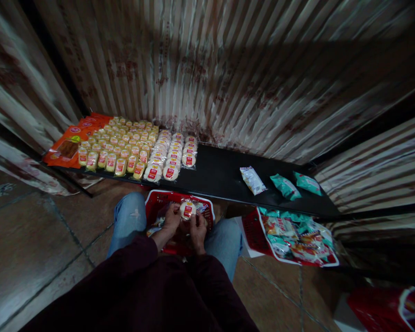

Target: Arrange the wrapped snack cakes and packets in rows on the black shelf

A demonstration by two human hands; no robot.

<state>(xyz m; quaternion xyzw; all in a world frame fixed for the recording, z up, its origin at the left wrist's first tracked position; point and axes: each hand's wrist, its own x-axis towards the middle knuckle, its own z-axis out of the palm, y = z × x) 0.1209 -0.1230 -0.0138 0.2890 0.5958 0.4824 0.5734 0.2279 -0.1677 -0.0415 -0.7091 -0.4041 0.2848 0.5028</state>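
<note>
Over a red basket (158, 200), the left hand (171, 219) and right hand (198, 230) pinch opposite edges of a wrapped round cake (187, 210), fingers (194, 219) nearly closed.

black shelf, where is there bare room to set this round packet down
The widest bare patch on the black shelf lies between the round white packets and the white sachet. The left end is crowded with yellow snack packets and orange bags.
</note>
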